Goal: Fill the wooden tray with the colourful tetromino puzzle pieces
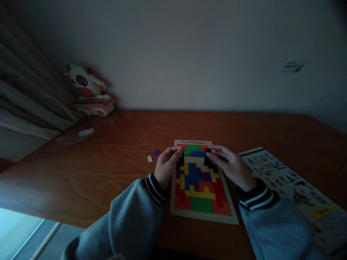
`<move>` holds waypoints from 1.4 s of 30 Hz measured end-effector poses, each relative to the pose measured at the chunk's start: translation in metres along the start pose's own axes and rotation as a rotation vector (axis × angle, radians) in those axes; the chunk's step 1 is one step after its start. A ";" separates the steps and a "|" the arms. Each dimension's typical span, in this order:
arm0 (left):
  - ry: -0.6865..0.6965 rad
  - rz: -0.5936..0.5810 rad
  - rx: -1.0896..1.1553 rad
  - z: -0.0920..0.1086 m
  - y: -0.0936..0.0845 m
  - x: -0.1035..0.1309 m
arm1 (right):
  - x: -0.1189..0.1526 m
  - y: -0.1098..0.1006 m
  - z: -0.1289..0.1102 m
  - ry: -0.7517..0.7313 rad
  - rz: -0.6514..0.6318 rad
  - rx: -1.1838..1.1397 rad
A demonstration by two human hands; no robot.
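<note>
A light wooden puzzle board (204,216) lies on the brown table, filled with coloured blocks except for a bare patch toward its upper part. My left hand (168,164) is over the board's upper left edge, its thumb and fingertips pinched together; what they hold, if anything, is too dark to make out. At the upper right of the board, my right hand (230,164) pinches a black block (208,159) between thumb and fingers. Red shows near those fingertips.
Small purple (156,152) and white (150,159) pieces lie left of the board. A printed sheet (282,180) is at the right. A cow-shaped toy (89,90) stands at the back left, near a curtain (24,83).
</note>
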State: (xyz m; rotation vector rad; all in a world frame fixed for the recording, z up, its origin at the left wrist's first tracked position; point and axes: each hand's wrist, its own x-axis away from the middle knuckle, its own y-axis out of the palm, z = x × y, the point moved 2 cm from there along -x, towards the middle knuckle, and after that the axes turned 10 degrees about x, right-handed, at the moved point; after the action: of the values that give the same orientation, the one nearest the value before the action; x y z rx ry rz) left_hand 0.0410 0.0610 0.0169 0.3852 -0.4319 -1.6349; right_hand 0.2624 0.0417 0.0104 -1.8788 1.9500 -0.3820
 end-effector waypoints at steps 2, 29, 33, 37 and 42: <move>-0.038 0.031 0.035 -0.002 -0.003 -0.003 | -0.002 -0.001 0.007 -0.005 0.005 0.070; -0.122 0.116 0.257 0.007 -0.018 -0.017 | -0.004 0.003 0.022 -0.162 0.061 0.485; 0.022 0.170 0.281 0.038 -0.047 -0.035 | -0.004 0.004 0.021 -0.172 0.084 0.468; 0.308 0.178 -0.048 0.064 -0.090 -0.045 | -0.004 0.004 0.020 -0.203 0.123 0.465; 0.477 -0.159 -0.894 0.063 -0.106 -0.039 | -0.005 0.004 0.022 -0.238 0.151 0.514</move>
State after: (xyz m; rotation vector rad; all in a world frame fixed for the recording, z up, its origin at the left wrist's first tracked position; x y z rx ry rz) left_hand -0.0772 0.1129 0.0197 0.1130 0.6940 -1.6485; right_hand 0.2691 0.0484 -0.0107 -1.3739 1.6284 -0.5276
